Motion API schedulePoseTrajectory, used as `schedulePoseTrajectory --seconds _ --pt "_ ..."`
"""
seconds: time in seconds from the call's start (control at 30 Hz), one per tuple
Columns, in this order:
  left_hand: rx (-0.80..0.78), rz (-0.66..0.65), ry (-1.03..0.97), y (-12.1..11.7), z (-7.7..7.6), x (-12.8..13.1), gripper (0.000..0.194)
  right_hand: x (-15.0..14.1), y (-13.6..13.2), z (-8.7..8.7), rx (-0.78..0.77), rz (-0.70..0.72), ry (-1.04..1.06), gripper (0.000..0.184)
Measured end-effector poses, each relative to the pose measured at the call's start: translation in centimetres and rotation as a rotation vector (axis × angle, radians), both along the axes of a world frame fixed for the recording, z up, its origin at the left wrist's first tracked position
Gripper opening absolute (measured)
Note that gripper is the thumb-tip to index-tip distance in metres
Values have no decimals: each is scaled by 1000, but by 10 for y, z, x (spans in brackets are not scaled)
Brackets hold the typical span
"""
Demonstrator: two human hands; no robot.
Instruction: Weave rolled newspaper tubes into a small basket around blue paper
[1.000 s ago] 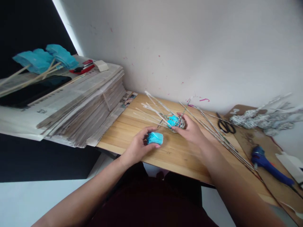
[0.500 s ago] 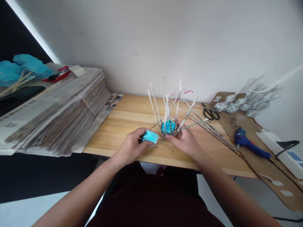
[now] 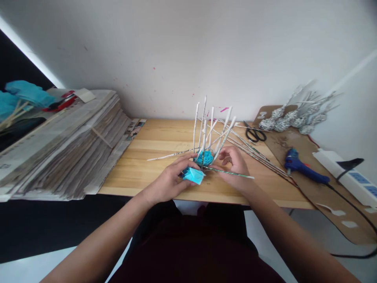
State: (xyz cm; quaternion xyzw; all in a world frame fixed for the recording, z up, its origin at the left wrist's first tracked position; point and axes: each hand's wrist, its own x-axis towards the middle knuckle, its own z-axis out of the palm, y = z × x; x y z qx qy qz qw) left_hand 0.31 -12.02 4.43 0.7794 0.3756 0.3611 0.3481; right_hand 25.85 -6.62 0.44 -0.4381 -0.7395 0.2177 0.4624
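Holding a light-blue folded bundle point(image 3: 196, 176), the left hand point(image 3: 172, 179) has its thumb and fingers closed around the piece, just in front of a small woven cup point(image 3: 203, 166) on the wooden tabletop point(image 3: 159, 137). Contents of cup: crumpled blue filling point(image 3: 205, 158), seen among upright pale stakes point(image 3: 204, 135) around the rim. One striped strip point(image 3: 231, 173) extends right, across the front of the right hand; one pale strip point(image 3: 173, 155) extends left.

Right hand point(image 3: 234, 169): at the cup's right side, fingers loosely curled, gap partly open; whether it grips the weave cannot be told.

Surroundings, right: loose rolled strips point(image 3: 259, 158), black-handled scissors point(image 3: 255, 134), and a blue glue gun point(image 3: 304, 169) on brown cardboard point(image 3: 279, 143), near a white power strip point(image 3: 343, 169). Left: newspaper stack point(image 3: 100, 137), bearing a red stapler point(image 3: 63, 103) and blue paper heads on sticks point(image 3: 29, 93).
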Motion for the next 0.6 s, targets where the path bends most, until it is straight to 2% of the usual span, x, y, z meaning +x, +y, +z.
schedulePoseTrajectory --seconds 0.17,0.27,0.37,0.47,0.6 --pt "57 38 12 3 -12 2 34 -1 -6 -2 -46 27 -36 20" --pt "115 69 16 0 -15 0 34 -1 -8 -1 -66 110 -95 9" --pt "133 2 66 -1 -12 -1 35 -3 -8 2 -123 219 -172 10" --pt "120 -74 147 2 -7 0 36 -6 -8 8 -126 268 -280 11" --pt "92 -115 198 7 -5 0 36 -10 -9 11 -137 296 -388 26"
